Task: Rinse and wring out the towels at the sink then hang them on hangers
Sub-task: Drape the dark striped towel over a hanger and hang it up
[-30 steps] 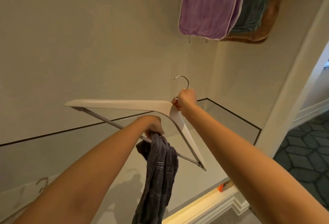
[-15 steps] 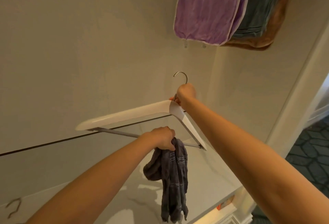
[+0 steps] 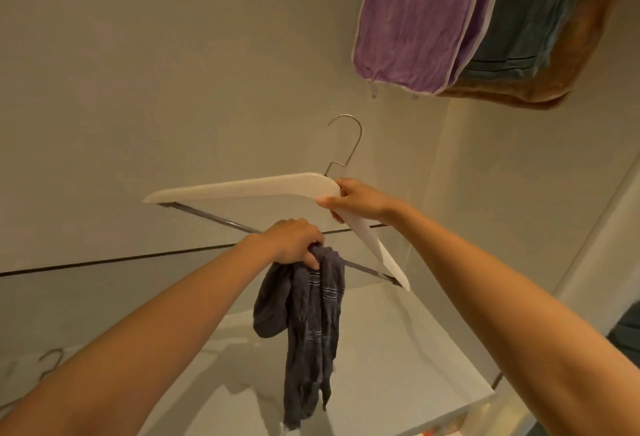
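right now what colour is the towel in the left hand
Dark grey towel with thin pale and dark stripes, head view.

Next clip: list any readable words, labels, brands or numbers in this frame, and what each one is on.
None can be read.
The white hanger, the grey towel and the purple towel hung above show no print or tag text.
An orange patch at the bottom edge is too blurred to tell.

Purple towel (image 3: pixel 415 20), teal striped towel (image 3: pixel 526 27) and brown towel (image 3: pixel 540 91), 1 o'clock: cut off by the top edge, the rear two largely hidden behind the purple one. Bar (image 3: pixel 214 219) of the white hanger (image 3: pixel 242 189): its middle is hidden behind the left hand (image 3: pixel 291 241) and the grey towel (image 3: pixel 311 324). Hook (image 3: pixel 52 352), 8 o'clock: faint, lower part behind the forearm. Orange item (image 3: pixel 429 432), 5 o'clock: too small to tell.
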`<state>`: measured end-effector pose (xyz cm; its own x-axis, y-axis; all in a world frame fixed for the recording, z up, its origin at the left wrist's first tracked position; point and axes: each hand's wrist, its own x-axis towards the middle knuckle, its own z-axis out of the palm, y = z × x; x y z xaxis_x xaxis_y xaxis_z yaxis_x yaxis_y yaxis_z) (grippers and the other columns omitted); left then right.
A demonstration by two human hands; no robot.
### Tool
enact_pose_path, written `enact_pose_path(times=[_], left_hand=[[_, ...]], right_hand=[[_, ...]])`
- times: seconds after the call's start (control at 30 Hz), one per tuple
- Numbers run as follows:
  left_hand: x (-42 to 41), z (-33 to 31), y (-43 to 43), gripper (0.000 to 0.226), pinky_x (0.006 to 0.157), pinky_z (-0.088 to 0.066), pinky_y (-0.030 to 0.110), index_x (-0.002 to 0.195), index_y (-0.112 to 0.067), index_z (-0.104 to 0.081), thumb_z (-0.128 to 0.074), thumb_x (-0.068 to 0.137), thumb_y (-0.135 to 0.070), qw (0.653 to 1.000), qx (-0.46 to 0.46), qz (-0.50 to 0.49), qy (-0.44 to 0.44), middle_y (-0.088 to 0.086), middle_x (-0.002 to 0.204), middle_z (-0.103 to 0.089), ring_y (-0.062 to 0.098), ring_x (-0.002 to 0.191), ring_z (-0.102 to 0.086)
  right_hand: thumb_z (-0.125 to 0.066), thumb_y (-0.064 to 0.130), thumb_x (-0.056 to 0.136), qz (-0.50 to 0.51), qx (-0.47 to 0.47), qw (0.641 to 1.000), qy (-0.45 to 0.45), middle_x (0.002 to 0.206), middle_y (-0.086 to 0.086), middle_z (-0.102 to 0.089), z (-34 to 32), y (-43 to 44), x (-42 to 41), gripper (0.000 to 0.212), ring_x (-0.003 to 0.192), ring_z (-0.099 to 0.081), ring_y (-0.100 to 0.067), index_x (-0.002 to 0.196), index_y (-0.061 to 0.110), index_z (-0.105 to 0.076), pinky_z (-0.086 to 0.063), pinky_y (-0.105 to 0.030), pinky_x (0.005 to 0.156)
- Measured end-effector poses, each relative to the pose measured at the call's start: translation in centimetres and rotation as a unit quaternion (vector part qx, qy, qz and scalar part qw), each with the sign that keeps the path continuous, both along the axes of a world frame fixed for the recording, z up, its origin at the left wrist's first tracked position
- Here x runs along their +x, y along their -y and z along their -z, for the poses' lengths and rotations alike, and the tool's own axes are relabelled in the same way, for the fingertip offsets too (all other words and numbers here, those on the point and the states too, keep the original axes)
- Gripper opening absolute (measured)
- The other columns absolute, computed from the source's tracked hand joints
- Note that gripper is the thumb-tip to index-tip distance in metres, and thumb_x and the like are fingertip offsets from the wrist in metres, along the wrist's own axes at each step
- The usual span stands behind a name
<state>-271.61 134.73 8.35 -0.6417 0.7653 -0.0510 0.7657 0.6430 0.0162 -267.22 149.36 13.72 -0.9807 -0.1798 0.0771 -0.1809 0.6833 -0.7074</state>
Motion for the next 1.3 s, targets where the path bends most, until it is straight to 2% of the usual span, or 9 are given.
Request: enact_pose_path(times=[0.27,0.37,0.47,0.67,0.77,1.0,1.07,1.17,1.3], left_hand=[[3.5,1.1,0.0,0.061,0.092,-0.034,0.034,0.121,-0.009,-0.041,-0.073,0.074,-0.030,0.934,0.216,-0.218,-0.183,0.009,0.124,-0.041,0.027,0.115,-0.040],[5.0,2.3,0.2,0.043,0.075,-0.039,0.036,0.101,-0.005,-0.047,-0.069,0.079,-0.035,0.862,0.347,-0.368,-0.036,0.015,0.107,-0.053,0.034,0.102,-0.052],[5.5,4.3,0.2,0.030,0.067,-0.032,0.032,0.071,-0.011,-0.046,-0.055,0.091,-0.032,0.851,0.385,-0.343,0.101,0.023,0.088,-0.060,0.035,0.093,-0.059],[7.8,3.7,-0.3,0.031,0.076,-0.046,0.042,0.067,-0.013,-0.050,-0.039,0.096,-0.014,0.798,0.507,-0.304,0.117,0.012,0.075,-0.052,0.022,0.076,-0.050],[9.1,1.0,-1.3,0.036,0.059,-0.031,0.030,0.061,-0.017,-0.041,-0.042,0.097,-0.019,0.803,0.503,-0.302,0.100,0.002,0.062,-0.042,0.017,0.063,-0.039],[9.2,-3.7,0.2,0.027,0.045,-0.040,0.019,0.066,-0.013,-0.042,-0.038,0.093,-0.011,0.548,0.681,-0.363,0.323,0.002,0.051,-0.048,0.013,0.045,-0.048],[8.8,-4.5,1.0,0.022,0.040,-0.039,0.015,0.069,-0.011,-0.045,-0.040,0.091,-0.009,0.575,0.653,-0.378,0.316,0.001,0.047,-0.049,0.010,0.040,-0.049],[7.6,-4.1,2.2,0.019,0.066,-0.052,0.031,0.101,0.001,-0.059,-0.050,0.088,-0.009,0.674,0.572,-0.427,0.192,0.015,0.087,-0.063,0.029,0.082,-0.063],[7.4,-2.8,4.3,0.036,0.086,-0.049,0.035,0.113,0.002,-0.062,-0.063,0.084,-0.019,0.690,0.529,-0.488,0.075,0.019,0.115,-0.064,0.034,0.105,-0.060]], right_hand=[[-0.043,0.021,0.098,0.096,-0.241,0.965,-0.036,0.065,-0.007,-0.042,1.5,-1.4,1.1,0.013,0.048,-0.038,-0.016,0.102,0.009,-0.045,-0.034,-0.021,0.039],[-0.041,0.021,0.099,0.099,-0.320,0.942,-0.006,0.063,-0.006,-0.038,1.1,-2.0,2.0,0.013,0.048,-0.035,-0.015,0.099,0.009,-0.046,-0.031,-0.018,0.038],[-0.042,0.021,0.099,0.108,-0.361,0.926,0.007,0.062,-0.005,-0.036,0.8,-2.3,2.4,0.012,0.046,-0.032,-0.015,0.095,0.011,-0.046,-0.029,-0.014,0.036],[-0.045,0.024,0.097,0.112,-0.300,0.947,0.005,0.061,-0.006,-0.038,1.1,-4.3,5.1,0.011,0.044,-0.033,-0.015,0.090,0.017,-0.050,-0.029,-0.014,0.037],[-0.047,0.024,0.095,0.098,-0.218,0.971,-0.014,0.063,-0.007,-0.043,0.9,-4.5,6.6,0.016,0.046,-0.036,-0.015,0.106,0.012,-0.051,-0.032,-0.017,0.037],[-0.046,0.023,0.096,0.047,-0.163,0.985,0.023,0.062,-0.007,-0.041,-1.0,-4.8,8.9,0.015,0.047,-0.033,-0.015,0.099,0.008,-0.050,-0.028,-0.019,0.039],[-0.045,0.022,0.096,0.045,-0.161,0.986,0.024,0.062,-0.007,-0.041,-1.3,-4.8,9.2,0.015,0.048,-0.032,-0.015,0.100,0.009,-0.050,-0.027,-0.021,0.041],[-0.045,0.022,0.096,0.052,-0.170,0.984,0.025,0.060,-0.007,-0.040,-1.2,-4.9,9.3,0.013,0.046,-0.031,-0.014,0.088,0.014,-0.051,-0.025,-0.021,0.042],[-0.046,0.023,0.095,0.064,-0.175,0.982,0.031,0.057,-0.005,-0.039,-0.8,-5.6,9.2,0.015,0.041,-0.031,-0.013,0.083,0.016,-0.052,-0.025,-0.018,0.040]])
